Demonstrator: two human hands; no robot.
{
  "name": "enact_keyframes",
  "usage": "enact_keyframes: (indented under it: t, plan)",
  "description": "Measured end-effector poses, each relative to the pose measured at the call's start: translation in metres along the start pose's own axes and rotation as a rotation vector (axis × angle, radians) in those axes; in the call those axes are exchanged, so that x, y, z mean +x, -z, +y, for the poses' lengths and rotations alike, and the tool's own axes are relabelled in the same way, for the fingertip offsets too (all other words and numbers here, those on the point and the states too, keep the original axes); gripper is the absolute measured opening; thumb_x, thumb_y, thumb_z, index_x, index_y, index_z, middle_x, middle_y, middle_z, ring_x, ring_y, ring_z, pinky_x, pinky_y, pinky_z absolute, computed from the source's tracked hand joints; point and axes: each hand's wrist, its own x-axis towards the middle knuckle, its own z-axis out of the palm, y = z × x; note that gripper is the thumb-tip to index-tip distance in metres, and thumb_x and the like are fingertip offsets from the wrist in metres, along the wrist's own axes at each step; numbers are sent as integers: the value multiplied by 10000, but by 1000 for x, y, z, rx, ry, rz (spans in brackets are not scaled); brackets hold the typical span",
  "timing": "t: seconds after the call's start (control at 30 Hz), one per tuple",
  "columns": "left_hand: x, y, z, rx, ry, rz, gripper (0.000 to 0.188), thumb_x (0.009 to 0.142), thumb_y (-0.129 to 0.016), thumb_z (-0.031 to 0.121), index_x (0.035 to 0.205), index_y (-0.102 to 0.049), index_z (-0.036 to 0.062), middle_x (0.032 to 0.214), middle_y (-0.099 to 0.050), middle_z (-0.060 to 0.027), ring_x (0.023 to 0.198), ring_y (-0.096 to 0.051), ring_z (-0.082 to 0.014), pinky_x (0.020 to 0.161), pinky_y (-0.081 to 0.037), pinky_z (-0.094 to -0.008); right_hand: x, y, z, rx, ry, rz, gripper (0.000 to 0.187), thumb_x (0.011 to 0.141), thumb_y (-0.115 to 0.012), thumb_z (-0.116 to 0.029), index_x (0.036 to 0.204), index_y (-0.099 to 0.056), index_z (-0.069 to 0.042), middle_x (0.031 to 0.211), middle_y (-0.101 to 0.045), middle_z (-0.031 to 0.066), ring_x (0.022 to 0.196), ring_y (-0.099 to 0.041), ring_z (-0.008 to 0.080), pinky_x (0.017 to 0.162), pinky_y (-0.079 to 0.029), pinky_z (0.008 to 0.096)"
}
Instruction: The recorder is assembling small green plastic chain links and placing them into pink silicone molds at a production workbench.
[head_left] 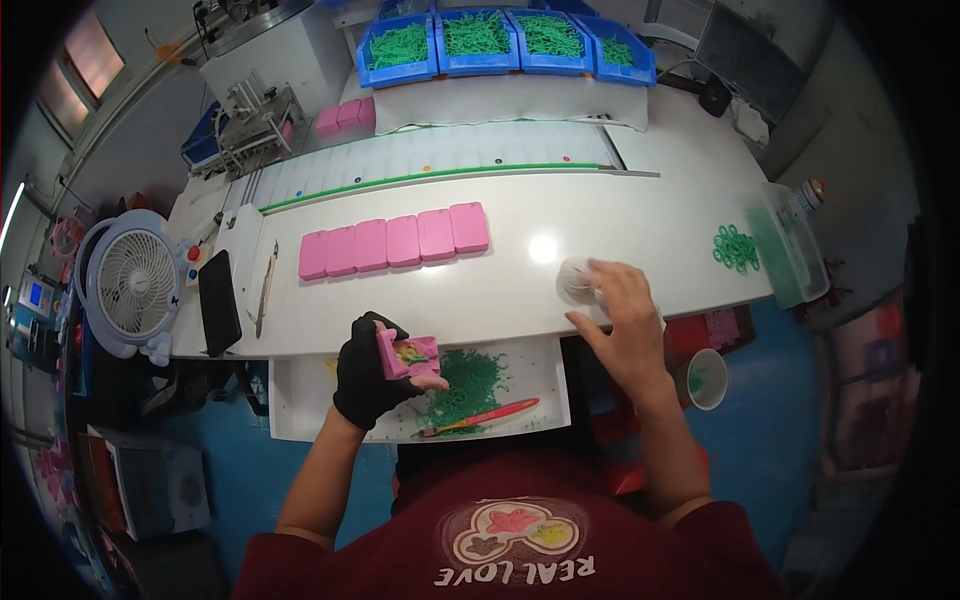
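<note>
My left hand (368, 372), in a black glove with bare fingertips, grips a pink mould block (425, 345) over the open drawer. The block's hollow faces up and has a small yellow-green piece (408, 353) in it. On the white table my right hand (625, 310) is bare, thumb and fingers apart, beside a round whitish pad (574, 280). Its fingertips reach the pad's edge; whether they press on it I cannot tell. A row of several closed pink blocks (402, 241) lies beyond my left hand.
The drawer (300, 405) holds green scraps (470, 380) and a red-handled brush (505, 411). Green rings (735, 249) lie at the right near a clear bin (790, 260). Blue bins (400, 72) of green pieces stand at the back. A fan (135, 280) and black phone (219, 302) are left.
</note>
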Motion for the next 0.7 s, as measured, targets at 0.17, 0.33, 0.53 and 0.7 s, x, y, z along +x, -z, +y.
enact_keyframes:
  t: [0.17, 0.33, 0.53, 0.7]
  plan:
    - [18, -17, 6, -88, -89, 29, 892, 416, -894, 606, 947, -479, 22, 856, -489, -92, 674, -561, -233, 570, -488, -339, -2, -3, 63, -42, -143, -189, 410, 724, -751, -77, 1107, -611, -34, 1137, -606, 146, 1088, -556, 321, 896, -485, 416]
    - [36, -22, 20, -130, -89, 47, 918, 410, -887, 624, 959, -473, 17, 862, -494, -83, 651, -560, -225, 567, -488, -330, 22, -9, 86, -207, 51, -33, 304, 778, -700, -83, 1070, -631, -33, 1077, -633, 167, 1011, -599, 336, 867, -501, 408]
    - [38, -21, 28, -205, -86, 22, 883, 445, -909, 565, 963, -442, 22, 856, -496, -78, 688, -544, -203, 602, -477, -312, 19, -28, -36, 697, -252, -336, 239, 931, -620, -245, 1017, -648, -24, 1179, -620, 172, 1087, -584, 302, 905, -473, 380]
    - [32, -24, 41, -310, -128, 13, 872, 497, -892, 565, 996, -412, 36, 863, -510, -69, 695, -576, -187, 604, -482, -301, 2, -73, -38, 1031, -186, -401, 223, 952, -584, -250, 946, -657, -40, 1363, -520, 193, 1288, -444, 319, 1029, -371, 390]
